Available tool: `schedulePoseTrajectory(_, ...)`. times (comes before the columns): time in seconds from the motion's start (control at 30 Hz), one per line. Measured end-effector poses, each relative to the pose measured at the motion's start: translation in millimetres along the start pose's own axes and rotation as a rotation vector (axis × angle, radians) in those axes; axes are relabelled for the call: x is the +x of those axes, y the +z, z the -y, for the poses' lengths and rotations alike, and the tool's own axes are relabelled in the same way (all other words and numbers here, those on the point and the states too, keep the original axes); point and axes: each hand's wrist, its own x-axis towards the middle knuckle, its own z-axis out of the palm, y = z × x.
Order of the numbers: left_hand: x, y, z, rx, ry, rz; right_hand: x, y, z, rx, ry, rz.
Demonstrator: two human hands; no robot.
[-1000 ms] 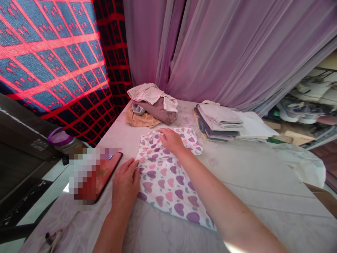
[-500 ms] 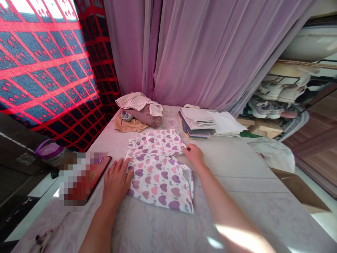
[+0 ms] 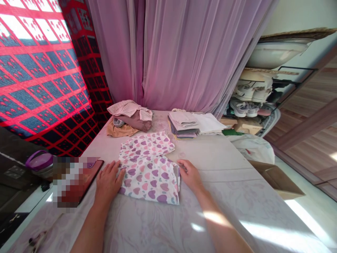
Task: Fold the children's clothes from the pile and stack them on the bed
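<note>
White children's shorts or pants (image 3: 149, 175) with purple and pink hearts lie spread on the pale bed-like surface (image 3: 147, 228), one leg part above the other. My left hand (image 3: 109, 179) rests flat on their left edge, fingers extended. Just beside the right edge of the lower leg part is my right hand (image 3: 191, 175), fingers loosely bent and apart, with nothing seen in it. Whether its fingertips touch the cloth, I cannot tell.
At the back left is a heap of pink, mauve and orange clothes (image 3: 134, 117). Folded cloths (image 3: 184, 123) are stacked at the back right. A red flat object (image 3: 89, 181), partly blurred out, lies left of my left hand. An open cardboard box (image 3: 276, 179) stands beyond the right edge.
My right hand has let go of the upper leg part's right corner and come nearer, beside the lower part. My left hand stays on the left edge. The camera view has turned right.
</note>
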Motion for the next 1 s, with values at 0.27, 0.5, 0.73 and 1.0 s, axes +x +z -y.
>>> schedulePoseTrajectory(0.27, 1, 6.3, 3, -0.049, 0.053, -0.133, -3, 8, 5, -0.148, -0.108, -0.004)
schedulePoseTrajectory(0.5, 3, 6.5, 5, 0.004, 0.056, -0.105, 17, 3, 7, -0.238, -0.027, 0.080)
schedulePoseTrajectory(0.73, 4, 3.2, 2, 0.024, 0.080, -0.108, 20, -2, -6, -0.280, 0.079, 0.074)
schedulePoseTrajectory(1.0, -5, -16.1, -16, 0.089, 0.176, -0.355, 18, -2, -1, -0.149, 0.009, 0.099)
